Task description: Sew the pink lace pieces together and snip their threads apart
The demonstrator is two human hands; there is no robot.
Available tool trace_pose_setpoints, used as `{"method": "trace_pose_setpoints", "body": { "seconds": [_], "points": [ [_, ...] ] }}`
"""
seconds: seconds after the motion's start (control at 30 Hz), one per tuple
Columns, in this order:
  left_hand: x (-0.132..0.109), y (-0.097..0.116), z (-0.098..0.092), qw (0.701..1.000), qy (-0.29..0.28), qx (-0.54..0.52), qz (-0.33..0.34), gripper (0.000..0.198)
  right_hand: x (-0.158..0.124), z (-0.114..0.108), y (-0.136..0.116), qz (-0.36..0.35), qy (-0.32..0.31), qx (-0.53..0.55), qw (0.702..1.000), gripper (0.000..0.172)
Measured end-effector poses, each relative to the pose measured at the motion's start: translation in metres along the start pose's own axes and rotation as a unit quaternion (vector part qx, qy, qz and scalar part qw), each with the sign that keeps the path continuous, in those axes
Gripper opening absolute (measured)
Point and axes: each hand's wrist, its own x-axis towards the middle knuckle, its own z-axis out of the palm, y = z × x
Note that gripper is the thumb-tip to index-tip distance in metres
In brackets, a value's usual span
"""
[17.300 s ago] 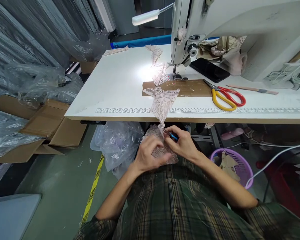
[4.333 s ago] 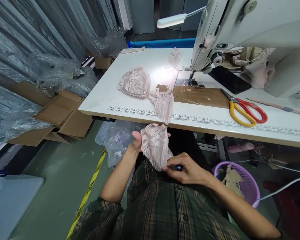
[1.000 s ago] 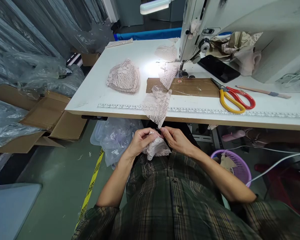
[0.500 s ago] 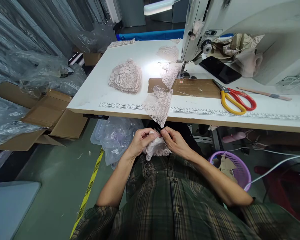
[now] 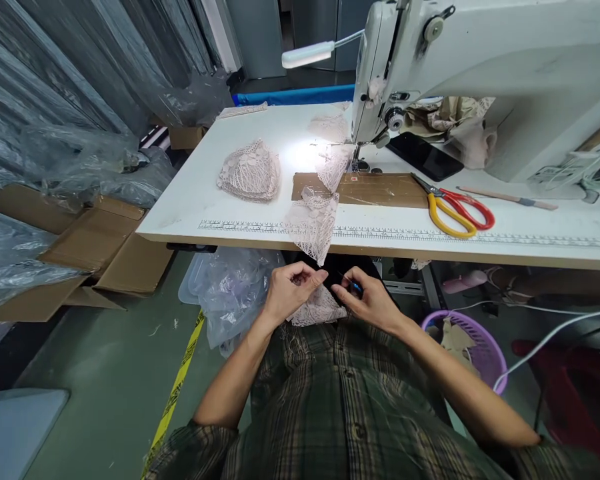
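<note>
While the left hand (image 5: 291,292) pinches openwork pink lace (image 5: 320,308), the right hand (image 5: 367,303) grips a blue-handled snipper (image 5: 353,285).

Green and brown plaid shirt (image 5: 350,413), small dark buttons down the front placket, sleeves rolled above the elbows, bare forearms, no rings or watch visible
</note>
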Motion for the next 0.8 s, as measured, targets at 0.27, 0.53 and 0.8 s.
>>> {"method": "trace_pose_setpoints", "body": {
  "seconds": [0.27,0.53,0.8],
  "points": [
    [0.010,0.028,0.001,0.983,0.035,0.142,0.111,0.037,0.003,-0.015,-0.035,-0.042,0.089,0.085,0.991,0.024],
    [-0.058,0.023,-0.004,0.880,-0.163,0.295,0.334,0.027,-0.002,0.009,-0.042,0.023,0.032,0.073,0.997,0.029],
    [-0.028,0.004,-0.019,0.990,-0.031,0.040,0.130,0.038,-0.012,0.009,-0.039,-0.055,-0.044,0.086,0.994,0.020]
  ]
}}
